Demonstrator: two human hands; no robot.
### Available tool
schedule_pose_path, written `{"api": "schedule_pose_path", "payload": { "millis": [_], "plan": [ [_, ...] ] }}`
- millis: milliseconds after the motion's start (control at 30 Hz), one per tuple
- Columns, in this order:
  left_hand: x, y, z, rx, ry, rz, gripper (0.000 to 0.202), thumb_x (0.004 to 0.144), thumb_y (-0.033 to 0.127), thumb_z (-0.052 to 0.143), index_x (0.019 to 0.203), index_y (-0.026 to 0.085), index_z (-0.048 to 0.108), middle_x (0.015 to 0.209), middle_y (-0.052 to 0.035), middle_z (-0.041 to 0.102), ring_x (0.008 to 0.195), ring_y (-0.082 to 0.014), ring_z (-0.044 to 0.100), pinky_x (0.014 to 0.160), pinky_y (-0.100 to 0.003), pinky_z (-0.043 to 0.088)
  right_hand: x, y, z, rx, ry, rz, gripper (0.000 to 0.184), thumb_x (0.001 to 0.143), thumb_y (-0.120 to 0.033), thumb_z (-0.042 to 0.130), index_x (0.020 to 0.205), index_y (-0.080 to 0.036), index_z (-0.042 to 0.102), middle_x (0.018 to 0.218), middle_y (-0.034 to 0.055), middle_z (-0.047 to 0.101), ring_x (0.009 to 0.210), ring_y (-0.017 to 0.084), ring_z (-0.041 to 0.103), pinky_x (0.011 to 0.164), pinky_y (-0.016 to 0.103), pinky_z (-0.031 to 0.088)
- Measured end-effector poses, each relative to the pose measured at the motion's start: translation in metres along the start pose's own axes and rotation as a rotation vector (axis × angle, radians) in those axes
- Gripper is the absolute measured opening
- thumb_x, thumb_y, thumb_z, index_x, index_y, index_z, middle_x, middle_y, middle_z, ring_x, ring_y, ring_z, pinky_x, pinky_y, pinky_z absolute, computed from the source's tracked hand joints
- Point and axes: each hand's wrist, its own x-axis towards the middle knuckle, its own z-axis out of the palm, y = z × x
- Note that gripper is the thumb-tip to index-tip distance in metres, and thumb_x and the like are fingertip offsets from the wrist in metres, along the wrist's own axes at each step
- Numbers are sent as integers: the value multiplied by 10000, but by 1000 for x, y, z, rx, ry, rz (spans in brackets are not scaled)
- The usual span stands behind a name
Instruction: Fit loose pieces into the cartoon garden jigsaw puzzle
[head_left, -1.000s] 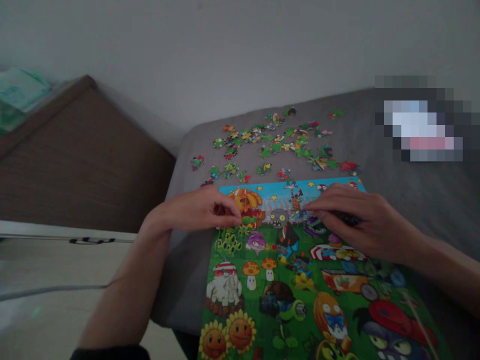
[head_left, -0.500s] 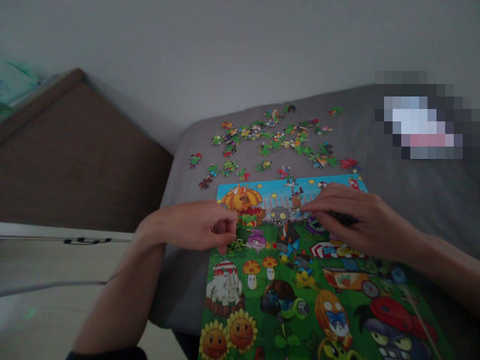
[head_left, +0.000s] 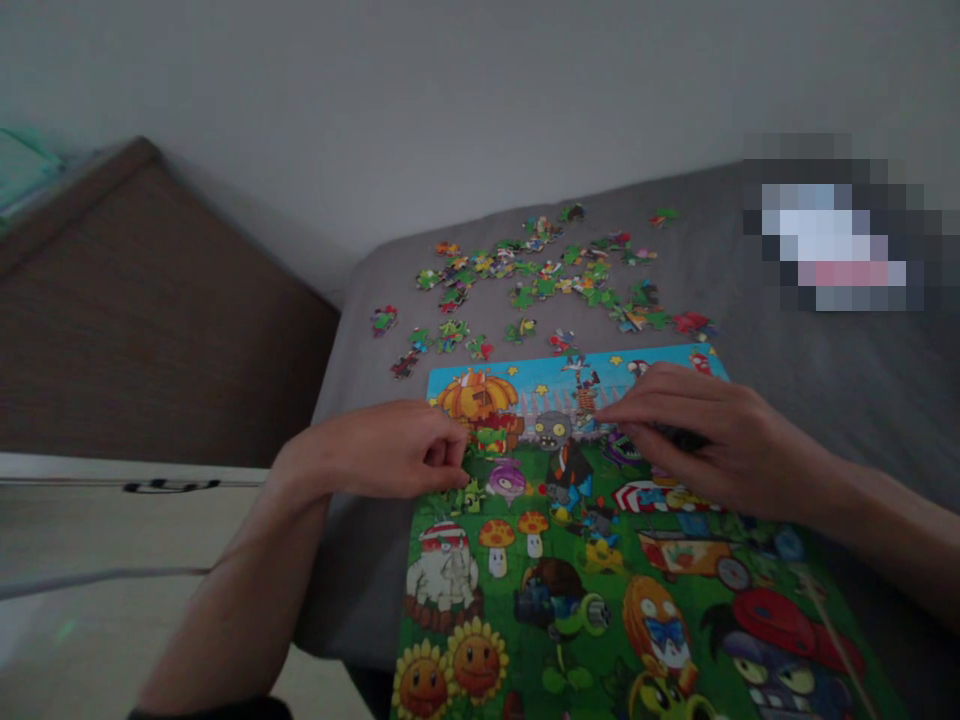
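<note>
A cartoon jigsaw puzzle with sunflowers, mushrooms and zombies under a blue sky strip lies on the grey surface in front of me. My left hand rests over its left edge, fingers curled into a loose fist with nothing visible in them. Over the upper right of the picture is my right hand, thumb and fingers drawn together, fingertips touching the puzzle beside the grey zombie figure. Whether a piece sits under those fingertips is hidden. Loose puzzle pieces lie scattered beyond the top edge.
The grey cloth-covered surface meets a pale wall at the back. To the left stands a dark brown cabinet, with a pale cable below it. A pixelated patch covers something at the right back.
The whole view has shifted slightly, moving the scene a little to the left. Both hands keep nearly the same places on the puzzle, and the loose pieces lie as before.
</note>
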Motion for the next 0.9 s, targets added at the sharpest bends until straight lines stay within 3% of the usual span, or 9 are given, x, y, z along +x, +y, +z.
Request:
{"api": "schedule_pose_path", "payload": {
  "millis": [133,267,500,667,900],
  "plan": [
    [1,-3,1,1,25,10,275,892,395,637,710,198,578,620,55,564,547,-95,510,517,-231,317,0,0,0,-4,-6,-15,289,937,-131,524,1115,-250,717,854,42,723,800,182,664,758,339,527],
    [0,-7,0,15,21,11,326,810,450,754,703,202,572,623,69,521,562,-90,496,526,-230,309,-1,1,0,-19,-26,-29,281,938,-118,528,1118,-232,711,870,44,718,817,180,655,765,336,518],
    [-5,6,4,192,72,-37,364,718,523,824,906,247,679,745,34,609,674,-154,553,575,-270,305,-1,1,0,-45,-41,-40,259,946,-117,527,1116,-215,697,872,47,708,825,177,643,760,330,505],
    [-8,16,12,271,81,-64,250,741,429,828,888,269,704,772,17,661,725,-186,596,618,-288,324,0,1,1,-42,-54,-44,259,947,-115,522,1116,-209,694,852,47,699,809,176,636,741,325,496],
    [-10,11,7,277,85,-57,158,787,350,751,910,255,722,768,23,662,695,-152,590,617,-267,341,-2,3,3,-29,-53,-51,248,944,-102,525,1107,-192,689,851,49,690,809,168,623,764,323,485]
  ]
}}
